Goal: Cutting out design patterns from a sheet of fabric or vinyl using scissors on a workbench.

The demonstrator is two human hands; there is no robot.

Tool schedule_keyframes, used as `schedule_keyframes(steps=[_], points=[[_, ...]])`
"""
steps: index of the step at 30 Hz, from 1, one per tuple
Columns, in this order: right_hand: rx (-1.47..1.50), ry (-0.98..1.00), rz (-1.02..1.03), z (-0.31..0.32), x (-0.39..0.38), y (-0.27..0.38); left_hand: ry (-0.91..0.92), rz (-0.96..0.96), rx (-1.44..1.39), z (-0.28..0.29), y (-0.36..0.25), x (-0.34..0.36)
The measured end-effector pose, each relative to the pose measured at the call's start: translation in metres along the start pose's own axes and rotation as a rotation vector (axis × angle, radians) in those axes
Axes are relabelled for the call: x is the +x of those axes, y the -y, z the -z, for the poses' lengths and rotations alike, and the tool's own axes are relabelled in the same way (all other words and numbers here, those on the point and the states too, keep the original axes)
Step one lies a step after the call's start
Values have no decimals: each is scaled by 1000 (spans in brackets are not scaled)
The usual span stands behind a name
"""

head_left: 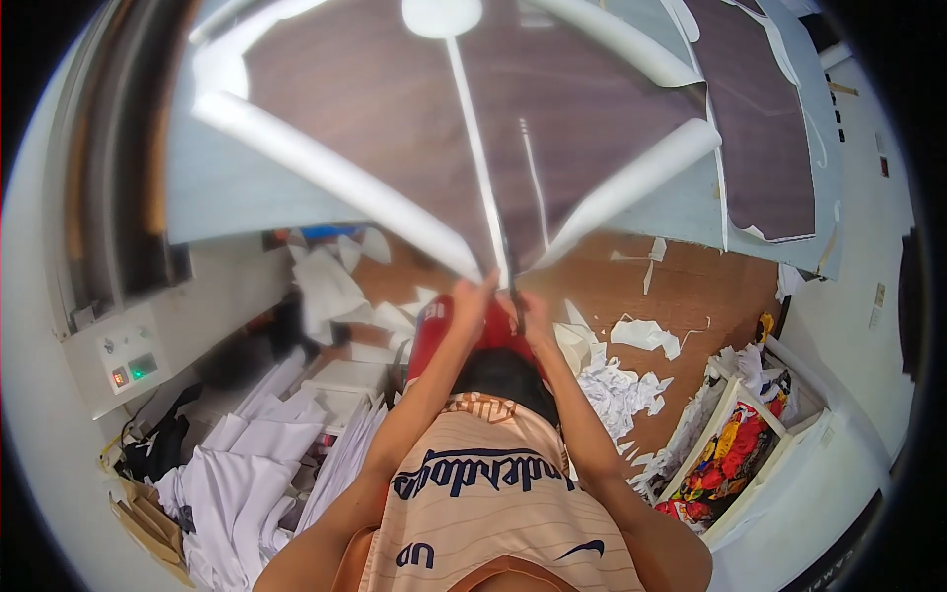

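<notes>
A large brownish-purple printed sheet (385, 109) with white edges curling into rolls lies over the table and hangs toward me. A white strip (469, 128) runs down its middle to my hands. My left hand (473, 304) pinches the sheet's near edge beside that strip. In my right hand (534, 318) is a pair of dark scissors (511, 268), its blades pointing away from me along the strip's right side. Blur hides how far the blades are apart. Both hands are close together over my lap, just off the table's near edge.
A second brownish-purple piece (764, 123) lies on the light blue table (286, 192) at right. White scraps (617, 390) litter the brown floor. Folded white cloth (237, 483) is piled at lower left, near a control panel (128, 365). A bin of colourful cloth (735, 449) stands at right.
</notes>
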State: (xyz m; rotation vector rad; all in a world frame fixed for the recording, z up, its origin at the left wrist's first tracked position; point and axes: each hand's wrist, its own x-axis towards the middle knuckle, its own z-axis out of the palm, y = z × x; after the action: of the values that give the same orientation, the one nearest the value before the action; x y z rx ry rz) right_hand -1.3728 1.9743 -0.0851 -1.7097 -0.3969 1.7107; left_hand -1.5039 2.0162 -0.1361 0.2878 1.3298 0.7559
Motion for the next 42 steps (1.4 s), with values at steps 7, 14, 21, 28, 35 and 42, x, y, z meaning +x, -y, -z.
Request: schedule_keyframes(steps=[7,14,21,28,35,42], points=[[39,11,27,-8,4,4,-9,16,-13,1,-6,-1],[16,30,46,-5,15,0,105,20,-51,-6,-29,-22],[-75,48,104,-11,33,8,151,-10,-123,-12,-44,-28],[112,39,99,-21,34,14,103,-29,-123,-4,-37,-21],[-44,45,122,-11,37,4,116,20,-80,-9,-40,-28],[107,5,94,-23,56,29,39,-18,15,12,-1,-3]])
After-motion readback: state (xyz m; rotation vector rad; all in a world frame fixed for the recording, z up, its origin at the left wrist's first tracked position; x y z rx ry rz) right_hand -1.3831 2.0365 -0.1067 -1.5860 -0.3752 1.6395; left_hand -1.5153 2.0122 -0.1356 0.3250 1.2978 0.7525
